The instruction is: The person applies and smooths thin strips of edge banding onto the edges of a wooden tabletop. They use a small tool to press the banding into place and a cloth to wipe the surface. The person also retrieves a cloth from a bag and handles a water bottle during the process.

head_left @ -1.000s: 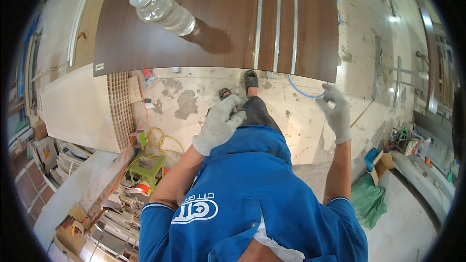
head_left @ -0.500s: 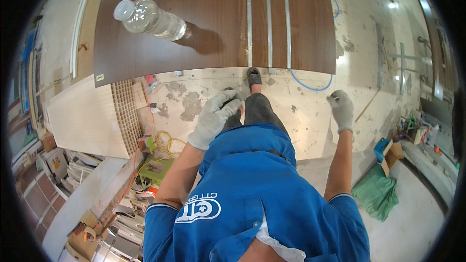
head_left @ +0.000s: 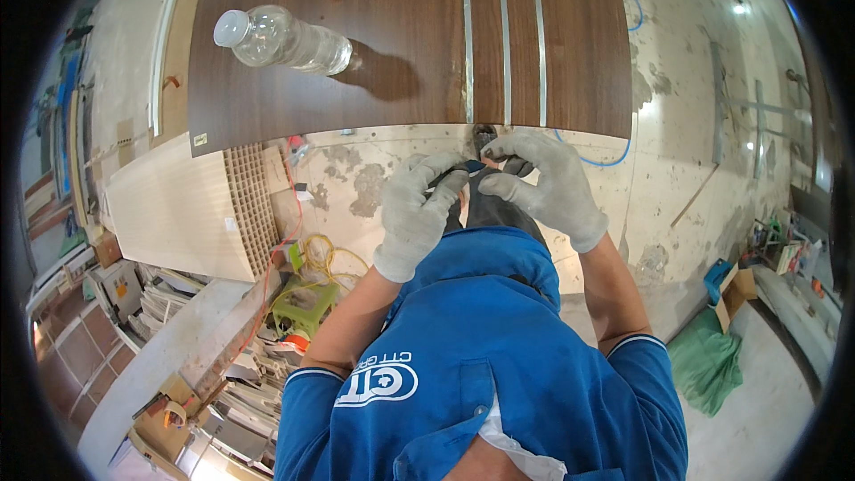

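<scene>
My two hands, in pale grey gloves, are close together in front of my waist. My left hand (head_left: 416,209) has its fingers and thumb closed on a small dark, bluish thing (head_left: 473,167), too small to name. On its other side is my right hand (head_left: 550,191), fingers curled in toward it and thumb below. Dark patches show inside the curled right fingers; what they hold is hidden. Beyond the hands is a brown wood-grain board (head_left: 392,0) with pale strips (head_left: 505,44) across its right part. A clear plastic bottle (head_left: 280,40) with a white cap stands on the board.
To the left is a cream panel stack (head_left: 178,214) with a gridded end. Near it are a yellow cable (head_left: 322,254), an orange cord and a green stool (head_left: 305,305). A blue hose (head_left: 614,157) runs on the floor; a green sack (head_left: 708,361) lies at right.
My right hand has come in from the far right to meet my left hand. The left hand has shifted slightly right, and the small dark thing now shows between them.
</scene>
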A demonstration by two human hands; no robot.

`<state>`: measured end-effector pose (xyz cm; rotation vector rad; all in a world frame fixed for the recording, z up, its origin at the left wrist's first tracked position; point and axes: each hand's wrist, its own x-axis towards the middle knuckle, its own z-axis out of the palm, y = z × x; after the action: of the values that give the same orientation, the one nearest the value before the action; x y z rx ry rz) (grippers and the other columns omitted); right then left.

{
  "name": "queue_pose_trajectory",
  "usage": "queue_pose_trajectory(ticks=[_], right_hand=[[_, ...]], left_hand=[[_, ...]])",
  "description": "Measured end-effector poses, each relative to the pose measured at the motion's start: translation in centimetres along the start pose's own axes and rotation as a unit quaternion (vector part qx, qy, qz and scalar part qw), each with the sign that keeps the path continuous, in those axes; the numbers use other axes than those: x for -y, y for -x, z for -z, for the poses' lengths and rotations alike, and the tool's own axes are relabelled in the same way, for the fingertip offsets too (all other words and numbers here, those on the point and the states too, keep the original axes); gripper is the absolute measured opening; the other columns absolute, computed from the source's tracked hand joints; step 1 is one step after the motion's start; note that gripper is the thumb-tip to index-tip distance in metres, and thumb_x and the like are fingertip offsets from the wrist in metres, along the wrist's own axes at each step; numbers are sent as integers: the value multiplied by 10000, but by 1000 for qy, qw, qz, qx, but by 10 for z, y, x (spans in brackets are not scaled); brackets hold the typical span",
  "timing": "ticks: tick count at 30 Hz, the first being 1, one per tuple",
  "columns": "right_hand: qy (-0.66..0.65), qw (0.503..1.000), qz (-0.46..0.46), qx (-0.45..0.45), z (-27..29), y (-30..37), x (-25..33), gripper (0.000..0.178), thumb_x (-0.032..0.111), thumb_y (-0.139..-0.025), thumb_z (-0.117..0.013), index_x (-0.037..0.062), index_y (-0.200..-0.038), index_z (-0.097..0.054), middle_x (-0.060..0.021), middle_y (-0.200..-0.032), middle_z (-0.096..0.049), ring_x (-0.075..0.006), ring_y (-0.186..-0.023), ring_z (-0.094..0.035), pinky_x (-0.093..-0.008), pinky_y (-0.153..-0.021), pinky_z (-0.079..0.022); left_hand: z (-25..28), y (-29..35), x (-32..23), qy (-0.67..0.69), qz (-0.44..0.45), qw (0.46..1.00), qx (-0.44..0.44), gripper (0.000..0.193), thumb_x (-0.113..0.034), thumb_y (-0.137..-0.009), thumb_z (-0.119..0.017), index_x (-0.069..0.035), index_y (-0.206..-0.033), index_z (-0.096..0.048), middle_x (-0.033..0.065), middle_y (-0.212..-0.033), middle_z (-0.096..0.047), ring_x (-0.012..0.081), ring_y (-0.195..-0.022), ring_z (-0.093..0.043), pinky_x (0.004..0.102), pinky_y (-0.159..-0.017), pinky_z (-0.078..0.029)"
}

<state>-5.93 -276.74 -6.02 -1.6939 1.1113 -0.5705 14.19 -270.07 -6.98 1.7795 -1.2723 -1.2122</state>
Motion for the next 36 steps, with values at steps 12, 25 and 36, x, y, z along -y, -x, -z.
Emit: queue_pose_trajectory(ticks=[12,25,36], right_hand=[[63,997,28,-19,6,1,-10,139,161,-867,-743,37,-928,-756,-154,-844,-692,-320,-789,-676,-415,-709,-511],[183,911,-50,-367,88,-26,-89,175,138,-936,-737,25,-1069,-738,-127,-994,-728,-239,-890,-699,-352,-831,-545],[210,896,-48,-389,56,-56,-134,160,201,-939,-762,71,-1031,-751,-64,-964,-692,-159,-737,-657,-303,-721,-550]], left_hand=[[3,-1,-8,-197,-215,945,-148,239,-73,-859,-733,-17,-1091,-746,151,-988,-719,302,-985,-678,394,-889,-520],[13,-93,17,-187,-197,945,-179,165,-73,-855,-761,-80,-1020,-767,132,-909,-679,316,-883,-657,400,-780,-521],[-6,-152,31,-330,-269,888,-172,162,-187,-854,-773,-183,-1014,-793,73,-963,-701,289,-977,-643,430,-897,-478]])
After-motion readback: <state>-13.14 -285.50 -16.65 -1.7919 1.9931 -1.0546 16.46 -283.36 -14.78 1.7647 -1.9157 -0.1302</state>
